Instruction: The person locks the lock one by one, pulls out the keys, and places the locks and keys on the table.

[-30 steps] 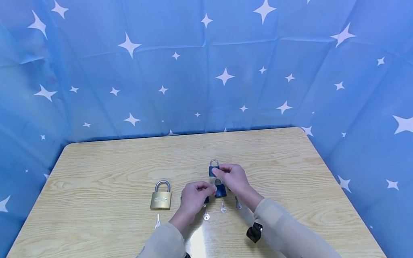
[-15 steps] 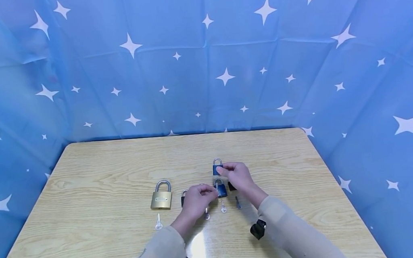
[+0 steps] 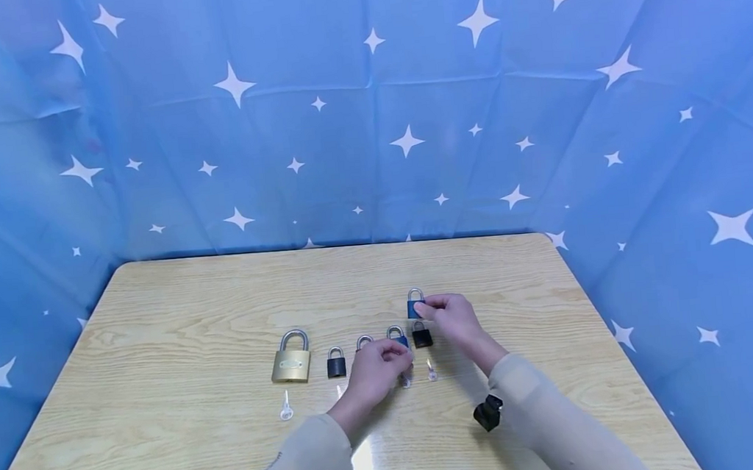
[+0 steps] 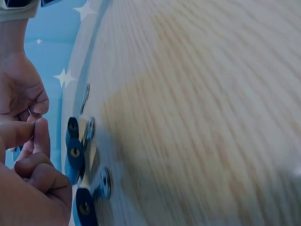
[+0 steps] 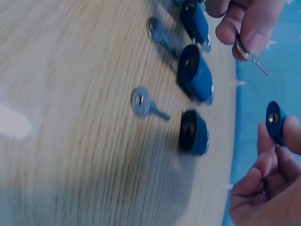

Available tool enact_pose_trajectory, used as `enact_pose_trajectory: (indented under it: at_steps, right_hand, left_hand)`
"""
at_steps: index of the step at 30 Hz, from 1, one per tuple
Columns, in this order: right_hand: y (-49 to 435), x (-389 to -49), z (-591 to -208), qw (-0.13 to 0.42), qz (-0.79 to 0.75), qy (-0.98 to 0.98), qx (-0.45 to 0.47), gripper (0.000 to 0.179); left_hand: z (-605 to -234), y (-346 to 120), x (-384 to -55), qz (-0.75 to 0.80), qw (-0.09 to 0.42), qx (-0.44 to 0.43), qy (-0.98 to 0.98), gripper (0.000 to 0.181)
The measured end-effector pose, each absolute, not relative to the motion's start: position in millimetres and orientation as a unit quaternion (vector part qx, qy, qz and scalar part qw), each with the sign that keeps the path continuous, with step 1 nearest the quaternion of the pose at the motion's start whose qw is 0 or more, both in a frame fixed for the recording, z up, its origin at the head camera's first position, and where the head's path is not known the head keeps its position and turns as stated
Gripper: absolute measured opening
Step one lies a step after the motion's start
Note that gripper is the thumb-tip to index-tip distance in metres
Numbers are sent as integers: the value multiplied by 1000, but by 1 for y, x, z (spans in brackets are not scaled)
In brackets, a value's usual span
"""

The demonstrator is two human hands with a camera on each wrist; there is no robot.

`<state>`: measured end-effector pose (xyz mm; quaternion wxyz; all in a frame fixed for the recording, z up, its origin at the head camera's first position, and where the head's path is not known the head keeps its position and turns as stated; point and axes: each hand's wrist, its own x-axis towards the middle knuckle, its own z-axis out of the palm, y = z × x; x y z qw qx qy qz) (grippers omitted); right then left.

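My right hand [image 3: 456, 322] holds a small blue padlock [image 3: 415, 308] between thumb and fingers, shackle up and above the table. In the right wrist view, the keyhole face of that padlock faces the camera. My left hand [image 3: 377, 371] pinches a small silver key [image 5: 244, 51] by its head, its blade pointing toward the padlock but apart from it. Below the hands stand a blue padlock [image 3: 396, 340] and a black padlock [image 3: 422, 337]. Another padlock's shackle [image 3: 364, 338] shows behind my left hand, which hides most of its body.
Farther left on the wooden table [image 3: 190, 316] are a large brass padlock [image 3: 291, 366] and a black padlock [image 3: 336, 366]. Loose keys lie in front of the row, among them one key [image 3: 287, 406] by the brass lock and another key [image 3: 431, 371] at the right.
Both hands have shifted to the right, carrying the blue padlock and the key. The black padlock at left has come into view from behind my left hand.
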<state>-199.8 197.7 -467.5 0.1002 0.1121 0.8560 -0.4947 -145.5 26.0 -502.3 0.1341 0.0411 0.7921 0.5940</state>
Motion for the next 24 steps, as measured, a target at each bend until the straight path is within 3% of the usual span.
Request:
enact_pose_trajectory:
  at_steps: [24]
  right_hand:
    - [248, -192, -484, 109, -368, 918, 98, 28]
  left_hand:
    - [-505, 59, -134, 572, 128, 84, 806, 7]
